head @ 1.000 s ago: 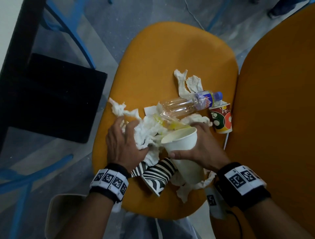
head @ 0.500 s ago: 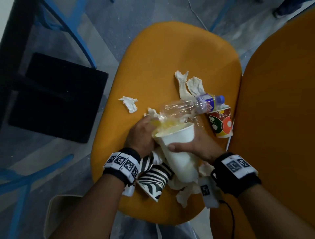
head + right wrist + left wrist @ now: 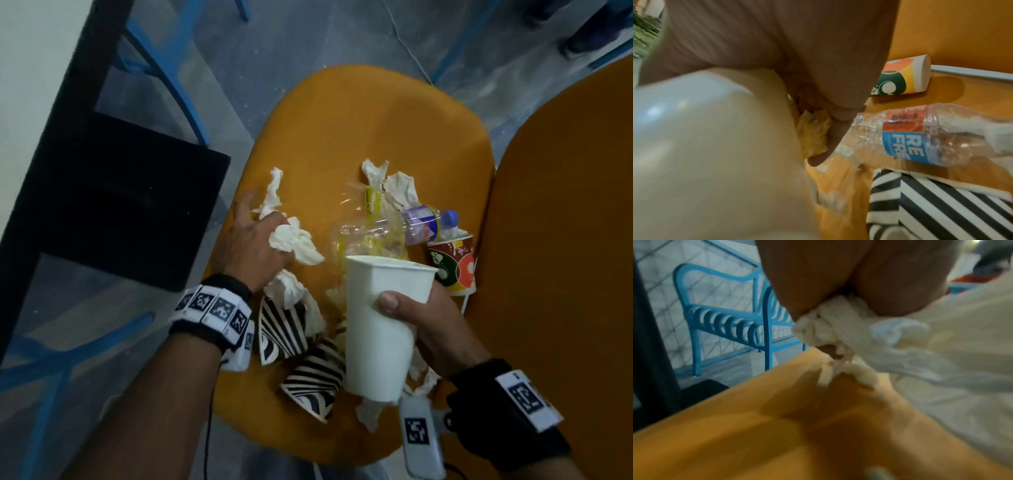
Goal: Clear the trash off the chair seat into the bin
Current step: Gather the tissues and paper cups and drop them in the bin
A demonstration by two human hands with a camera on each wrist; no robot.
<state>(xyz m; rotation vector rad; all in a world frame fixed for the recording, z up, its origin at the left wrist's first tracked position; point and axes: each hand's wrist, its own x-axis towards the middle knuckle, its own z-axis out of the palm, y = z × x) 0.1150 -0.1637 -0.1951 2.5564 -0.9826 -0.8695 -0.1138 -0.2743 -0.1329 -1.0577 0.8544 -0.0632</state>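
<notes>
Trash covers the orange chair seat (image 3: 342,130). My left hand (image 3: 265,233) grips a crumpled white tissue (image 3: 294,240) near the seat's left edge; the left wrist view shows my fingers closed round that tissue (image 3: 838,331). My right hand (image 3: 411,308) holds a plain white paper cup (image 3: 380,329) upright above the seat's front, which appears as a large pale cup (image 3: 715,146) in the right wrist view. A crushed plastic bottle (image 3: 418,226), a colourful cup (image 3: 452,270), two striped cups (image 3: 287,329) and more tissues (image 3: 394,181) lie on the seat.
A black box-shaped thing (image 3: 130,198) stands on the floor left of the chair; I cannot tell whether it is the bin. A second orange chair (image 3: 565,240) adjoins on the right. Blue metal bench legs (image 3: 725,321) stand beyond the seat.
My left hand has moved from the middle pile to the seat's left side with tissue in it. My right hand has lifted the white cup upright. The yellow wrapper now lies by the bottle.
</notes>
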